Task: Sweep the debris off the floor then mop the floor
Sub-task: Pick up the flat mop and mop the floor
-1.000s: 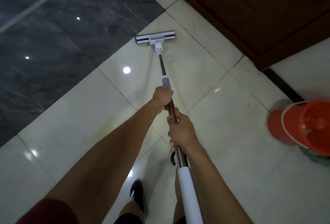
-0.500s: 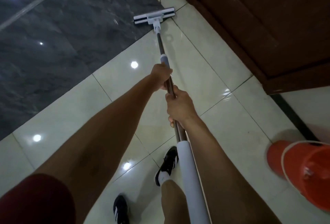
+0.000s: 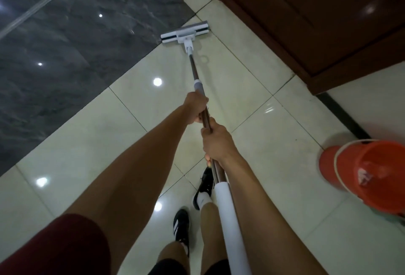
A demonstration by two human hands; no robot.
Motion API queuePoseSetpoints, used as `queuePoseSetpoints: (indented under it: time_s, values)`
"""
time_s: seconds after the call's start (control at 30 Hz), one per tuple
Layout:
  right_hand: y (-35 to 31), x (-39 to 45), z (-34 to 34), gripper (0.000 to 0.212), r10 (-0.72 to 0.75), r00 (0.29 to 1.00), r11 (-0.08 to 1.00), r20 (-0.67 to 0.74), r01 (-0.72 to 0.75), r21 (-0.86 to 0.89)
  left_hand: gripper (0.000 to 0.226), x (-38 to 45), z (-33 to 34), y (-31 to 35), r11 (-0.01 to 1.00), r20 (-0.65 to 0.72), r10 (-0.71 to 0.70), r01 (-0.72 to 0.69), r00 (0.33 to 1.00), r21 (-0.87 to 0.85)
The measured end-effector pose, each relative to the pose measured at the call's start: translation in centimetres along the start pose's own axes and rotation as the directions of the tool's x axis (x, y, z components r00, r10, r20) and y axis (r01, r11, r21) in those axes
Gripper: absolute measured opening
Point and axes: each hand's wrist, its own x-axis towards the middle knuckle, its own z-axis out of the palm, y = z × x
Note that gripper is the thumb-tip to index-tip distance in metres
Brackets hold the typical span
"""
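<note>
With both hands' fingers [image 3: 202,119] clamped on the mop [image 3: 198,77], a backswing may tip the orange bucket [image 3: 368,176] just right of it.

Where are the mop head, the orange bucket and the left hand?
mop head [image 3: 184,33]: head view, on the white center bracket.
orange bucket [image 3: 341,165]: head view, on its outer wall below the rim.
left hand [image 3: 195,108]: head view, on the back of the hand gripping the mop pole.
</note>
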Motion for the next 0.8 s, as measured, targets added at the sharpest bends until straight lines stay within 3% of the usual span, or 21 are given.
queuePoseSetpoints:
  time_s: [0.17,0.4,0.53,0.8]
  values:
    - [6.4,-8.0,4.1,0.037,-0.02,0.998,0.999,-0.052,0.018,-0.044,0.025,-5.7,-0.3,-9.0,0.999,0.077,0.03,-0.033,0.997,0.037]
    - [14.9,-17.5,10.0,0.037,0.035,0.996,0.999,-0.076,-0.032,0.041,0.026,-13.3,-0.9,-20.4,0.996,0.133,0.006,-0.018,0.991,0.089]
    - [18.6,-21.3,11.8,0.03,0.068,0.994,0.996,-0.089,-0.062,0.067,0.027,-16.1,-0.5,-25.1,0.992,0.149,0.004,-0.022,0.989,0.124]
    - [27.2,-28.4,13.6,0.037,0.094,0.993,0.992,-0.075,-0.087,0.095,0.028,-21.8,2.0,-34.4,0.987,0.178,0.005,-0.033,0.984,0.159]
